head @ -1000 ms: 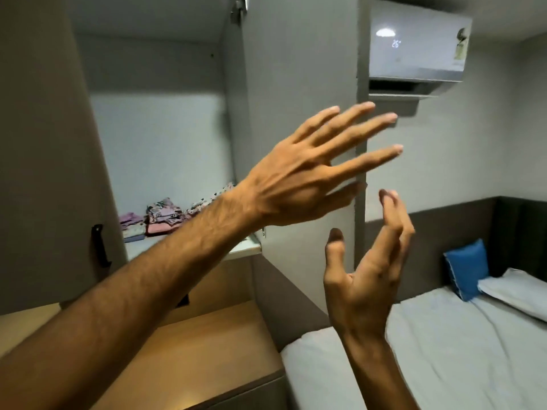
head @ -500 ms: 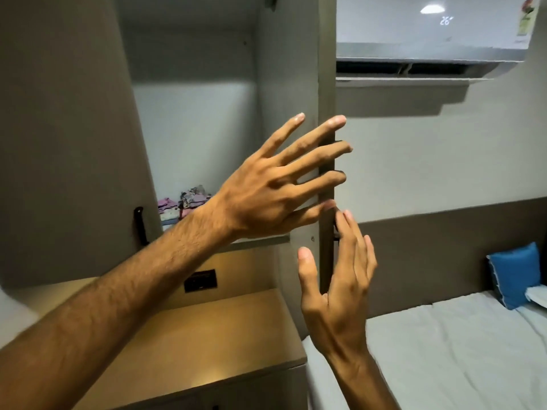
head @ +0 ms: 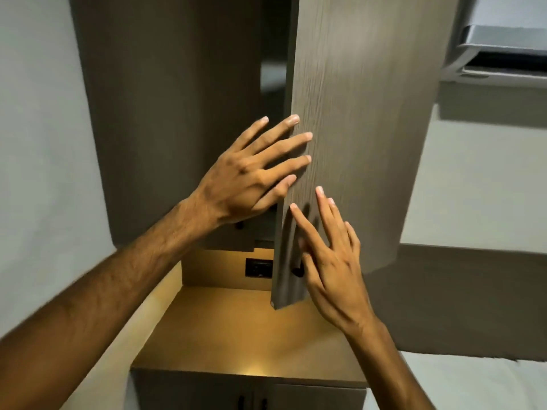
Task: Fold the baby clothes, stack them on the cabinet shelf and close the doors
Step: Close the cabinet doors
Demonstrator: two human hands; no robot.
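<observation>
The right cabinet door (head: 355, 137), grey-brown wood grain, stands partly swung in, blurred with motion. My left hand (head: 251, 179) lies flat with spread fingers on its leading edge. My right hand (head: 331, 261) presses open fingers on the door's lower face, just by its black handle (head: 297, 269). The left cabinet door (head: 177, 113) looks nearly shut. Only a narrow dark gap (head: 272, 78) remains between the doors. The folded baby clothes and the shelf are hidden behind the doors.
A tan wooden counter (head: 236, 327) sits under the cabinet, with a black wall socket (head: 259, 267) at its back. An air conditioner (head: 503, 51) hangs upper right. A white bed (head: 473, 383) lies lower right; a pale wall (head: 38, 143) is left.
The right door has swung toward shut under both my hands, and the left door has come in too. The clothes on the shelf have gone out of sight. My view shifted left and down.
</observation>
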